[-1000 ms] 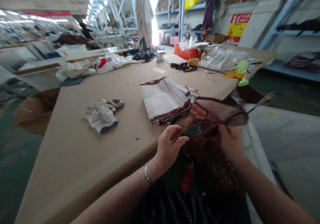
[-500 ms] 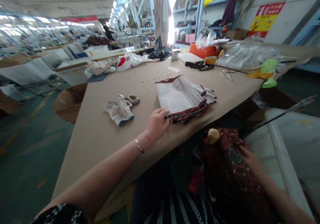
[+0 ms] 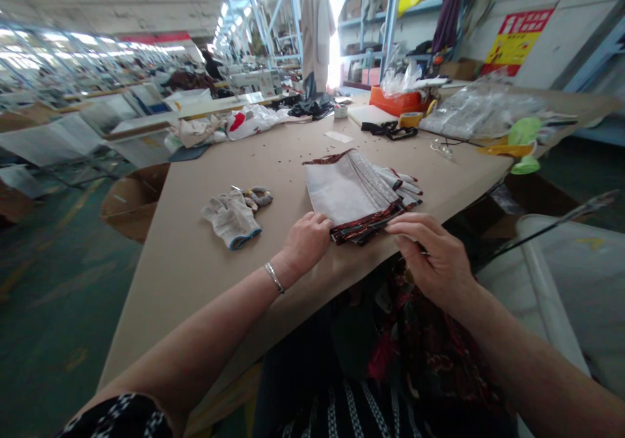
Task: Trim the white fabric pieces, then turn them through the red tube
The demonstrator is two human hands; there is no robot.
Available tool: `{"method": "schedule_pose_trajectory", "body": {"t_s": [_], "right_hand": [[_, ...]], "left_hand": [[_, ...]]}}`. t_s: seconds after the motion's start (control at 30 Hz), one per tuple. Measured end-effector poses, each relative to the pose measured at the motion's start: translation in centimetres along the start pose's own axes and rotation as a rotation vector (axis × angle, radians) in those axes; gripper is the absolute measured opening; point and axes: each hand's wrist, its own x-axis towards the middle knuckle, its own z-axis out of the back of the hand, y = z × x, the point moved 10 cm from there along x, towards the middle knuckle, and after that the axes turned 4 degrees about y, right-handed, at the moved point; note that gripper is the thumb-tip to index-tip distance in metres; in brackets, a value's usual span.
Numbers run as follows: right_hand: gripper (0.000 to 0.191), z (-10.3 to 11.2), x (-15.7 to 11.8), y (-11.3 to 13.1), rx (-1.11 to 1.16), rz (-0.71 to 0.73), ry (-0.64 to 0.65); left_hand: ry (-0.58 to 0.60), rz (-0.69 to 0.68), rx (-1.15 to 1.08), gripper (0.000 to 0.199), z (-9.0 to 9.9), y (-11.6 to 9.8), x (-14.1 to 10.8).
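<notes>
A stack of white fabric pieces with dark red edges lies fanned out near the front edge of the table. My left hand has its fingers closed on the near left corner of the stack. At the near right corner, my right hand touches the red edge with its fingertips, thumb apart below and nothing held. Dark red patterned cloth hangs below the table edge, partly behind my right forearm. To the left are a white glove with a blue cuff and wrapped-handle scissors.
The brown-covered table holds an orange bin, clear plastic bags, black straps and a green plastic object. A cardboard box stands left, and a white tub right.
My right hand has left the dark red cloth below the table and come up to the right corner of the stack. My left hand has stayed at the left corner.
</notes>
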Motion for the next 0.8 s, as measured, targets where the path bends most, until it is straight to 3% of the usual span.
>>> {"method": "schedule_pose_trajectory", "body": {"t_s": [0.1,0.2,0.27,0.37,0.5,0.6,0.7,0.8], "right_hand": [[0.02,-5.3,3.2,1.3,-0.091,0.05,0.275],[0.022,-10.4,4.6,-0.7,-0.282,0.001,0.531],[0.021,-12.3,5.4,-1.9,-0.366,-0.02,0.606],[0.022,-13.4,6.7,-2.4,-0.455,-0.03,0.607],[0.022,-11.9,8.2,-3.5,-0.542,-0.079,0.551],[0.029,-8.5,8.3,-5.4,-0.612,-0.199,0.488],[0.033,-4.5,6.1,-5.2,-0.575,-0.287,0.377],[0.025,-3.2,1.3,-2.0,-0.46,-0.228,0.343]], "left_hand": [[0.043,-0.002,0.063,0.017,-0.4,-0.1,-0.1],[0.048,0.022,0.072,0.017,-0.3,0.2,0.0],[0.008,0.072,0.026,0.017,0.6,0.7,0.1],[-0.13,0.162,-0.082,0.016,3.1,1.5,0.0],[-0.259,0.171,-0.176,0.014,5.8,1.4,-0.8],[-0.303,0.168,-0.234,0.013,6.5,1.3,-1.9],[-0.355,0.263,-0.438,0.008,6.0,2.0,-3.3],[-0.348,0.443,-1.011,0.004,3.3,2.2,-5.0]]}}
